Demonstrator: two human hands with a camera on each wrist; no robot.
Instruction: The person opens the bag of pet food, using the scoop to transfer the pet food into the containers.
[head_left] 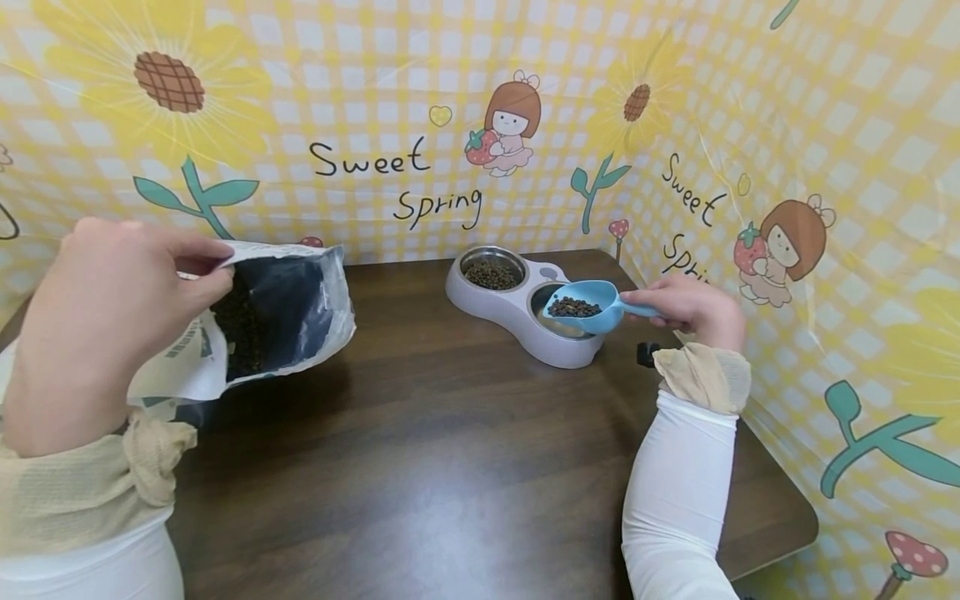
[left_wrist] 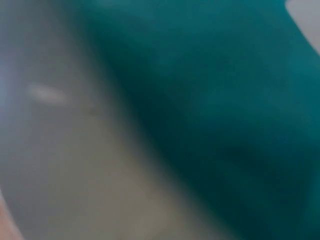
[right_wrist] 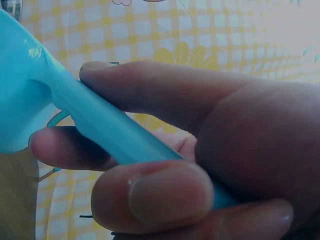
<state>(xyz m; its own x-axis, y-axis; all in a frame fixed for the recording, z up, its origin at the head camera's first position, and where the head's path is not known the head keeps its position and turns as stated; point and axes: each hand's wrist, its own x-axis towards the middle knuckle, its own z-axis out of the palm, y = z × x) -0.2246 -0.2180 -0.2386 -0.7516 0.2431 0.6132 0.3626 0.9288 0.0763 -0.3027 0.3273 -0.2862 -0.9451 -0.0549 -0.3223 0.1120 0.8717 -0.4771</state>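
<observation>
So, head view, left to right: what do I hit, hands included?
Left hand → open food bag → steel bowl holding kibble → blue scoop → right hand. The second bowl is left out, as it overlaps the scoop.

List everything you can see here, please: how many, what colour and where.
Feeding scoop: one, light blue, over the nearer bowl
Double pet-bowl stand: one, pale lilac, on the table
Metal bowls: two, silver, in the stand
Kibble: many pieces, brown, in farther bowl, scoop and bag
Open bag: one, white with dark lining, at left
Table: one, dark brown, below
Printed backdrop: yellow-white check, behind and right
Small black object: one, unclear, by the right wrist
Sleeves: two, white, on the forearms
Wraps: two, beige, at the wrists
Left hand: one, pinching the bag's rim
Right hand: one, gripping the scoop's handle
</observation>
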